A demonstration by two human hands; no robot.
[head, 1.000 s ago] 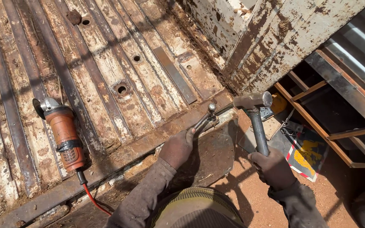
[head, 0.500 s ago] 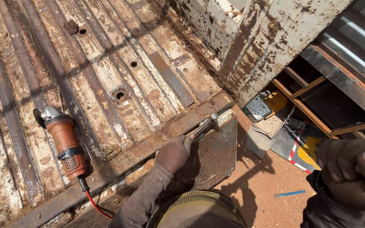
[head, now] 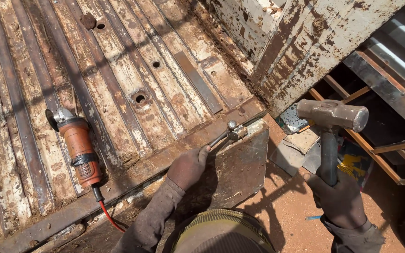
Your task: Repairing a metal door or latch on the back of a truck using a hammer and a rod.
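Note:
My left hand (head: 188, 166) grips the handles of locking pliers (head: 228, 132), whose jaws clamp the top edge of a rusty flat metal plate (head: 237, 171) against the rear lip of a corroded ribbed truck bed (head: 132, 70). My right hand (head: 338, 199) holds a sledge hammer by its dark handle, the steel hammer head (head: 332, 115) raised level to the right of the plate, apart from it.
An orange angle grinder (head: 78, 147) with a red cord (head: 106, 213) lies on the bed at left. The flaking white side wall (head: 296, 42) rises at top right. Metal offcuts (head: 301, 140) lie on the red dirt ground (head: 287, 211), beside a steel frame (head: 380, 93).
My right hand, which had swung back close to the camera, has come forward again with the hammer raised beside the plate. My left hand has kept its grip on the pliers.

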